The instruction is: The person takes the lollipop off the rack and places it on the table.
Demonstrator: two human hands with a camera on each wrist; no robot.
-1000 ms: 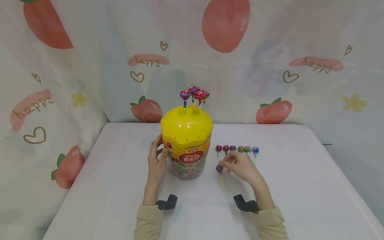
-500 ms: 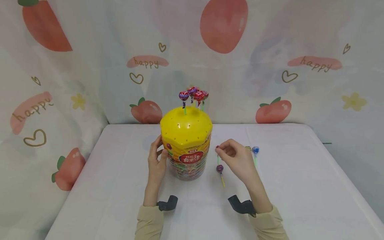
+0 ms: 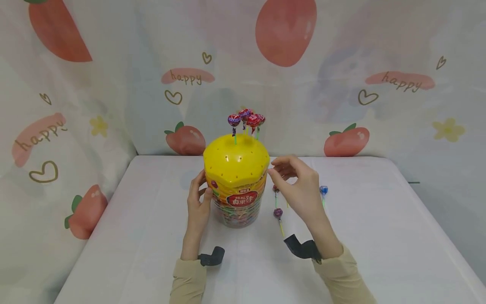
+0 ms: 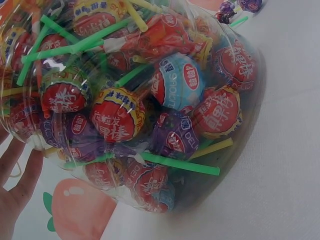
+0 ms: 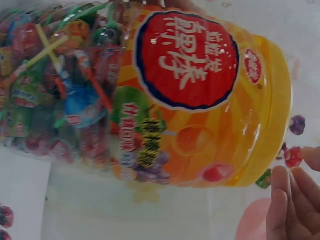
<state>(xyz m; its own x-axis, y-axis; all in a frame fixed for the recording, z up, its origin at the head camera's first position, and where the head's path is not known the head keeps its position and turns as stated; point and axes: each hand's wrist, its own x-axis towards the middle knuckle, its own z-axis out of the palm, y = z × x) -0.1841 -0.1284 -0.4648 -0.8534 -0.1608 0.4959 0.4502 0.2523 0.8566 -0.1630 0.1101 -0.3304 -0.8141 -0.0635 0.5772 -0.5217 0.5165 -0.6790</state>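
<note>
A large candy jar stands on the table, its yellow lid dotted with small holes. Several lollipops stand upright in the lid. My left hand holds the jar's left side, thumb toward the front and fingers curving behind. Wrapped candies show through the clear wall in the left wrist view. Beside the lid's right edge is my right hand, fingers bent toward the thumb with a small gap and no object visible between them. In the right wrist view, a red lollipop appears near its fingertips.
Right of the jar, a purple lollipop and a blue lollipop lie on the white table. My right hand covers part of this row. A printed curtain hangs behind the table.
My right hand has risen from the lollipops on the table to the lid's right edge. My left hand and the jar stay in place.
</note>
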